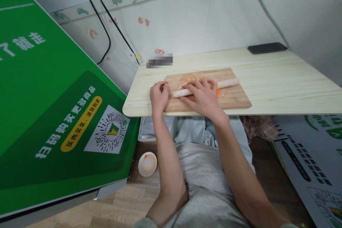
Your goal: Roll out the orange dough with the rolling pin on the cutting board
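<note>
A wooden cutting board (240, 100) lies on the table. Across it runs a pale stick like a rolling pin (228, 83), tilted slightly up toward the right. My right hand (203, 96) is over the middle of the stick, its fingers reaching across and the thumb on the near side. A bit of orange material (218, 92) shows beside the stick, next to my palm, most of it covered. At the board's left edge my left hand (159, 97) is closed; something small and dark shows by its fingers, too small to name.
The light wood-grain table (288, 82) stands against the wall. A black phone (267, 48) lies at its back right; a blurred-out item (159, 61) sits at the back left. A green sign panel (66, 114) rises on the left. On the floor is a white bowl (148, 164).
</note>
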The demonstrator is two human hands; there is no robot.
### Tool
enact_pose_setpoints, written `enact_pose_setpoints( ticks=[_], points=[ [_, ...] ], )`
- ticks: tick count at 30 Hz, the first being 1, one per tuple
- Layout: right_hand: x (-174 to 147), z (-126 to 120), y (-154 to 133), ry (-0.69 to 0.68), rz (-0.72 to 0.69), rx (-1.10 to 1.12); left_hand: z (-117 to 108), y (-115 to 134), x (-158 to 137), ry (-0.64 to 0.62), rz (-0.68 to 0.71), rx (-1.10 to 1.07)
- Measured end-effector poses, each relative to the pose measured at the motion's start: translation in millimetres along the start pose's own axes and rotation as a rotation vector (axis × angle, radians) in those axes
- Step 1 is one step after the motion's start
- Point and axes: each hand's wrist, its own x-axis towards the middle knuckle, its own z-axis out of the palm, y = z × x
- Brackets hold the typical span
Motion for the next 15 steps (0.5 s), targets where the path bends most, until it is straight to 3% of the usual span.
enact_pose_setpoints(
  ticks=[15],
  points=[
    [0.9, 5.9, 2.6, 0.039, -0.011, -0.008, 1.5, -3.3, 0.3, 0.01, 0.018, 0.001]
  ],
)
